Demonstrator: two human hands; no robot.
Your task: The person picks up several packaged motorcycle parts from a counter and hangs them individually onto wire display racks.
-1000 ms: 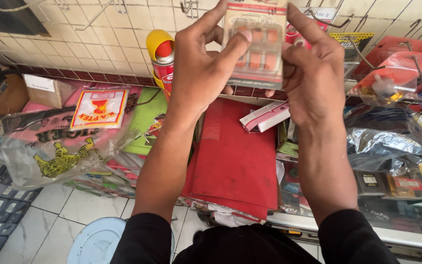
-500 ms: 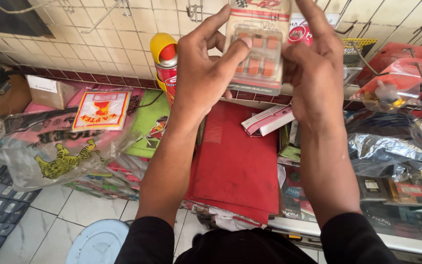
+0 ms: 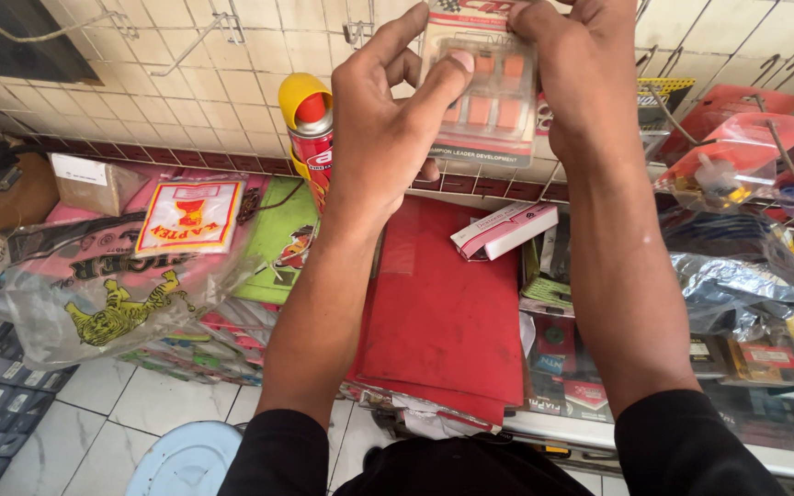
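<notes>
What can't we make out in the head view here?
- Blister pack: top cut off by the frame edge; left hand and right hand cover its sides.
- Whether the pack hangs on a wall hook: out of frame.
- Spray can: lower part hidden behind the left hand.
- Red folder: left edge hidden by the left forearm.

Materials, quick pass
Blister pack (image 3: 489, 92) between both hands: clear glossy plastic over card. Spray can (image 3: 310, 129) left of hands: shiny metal, yellow plastic cap. Red folder (image 3: 443, 303) below: matt, smooth. Bags (image 3: 112, 285) far left: crinkled glossy plastic.
</notes>
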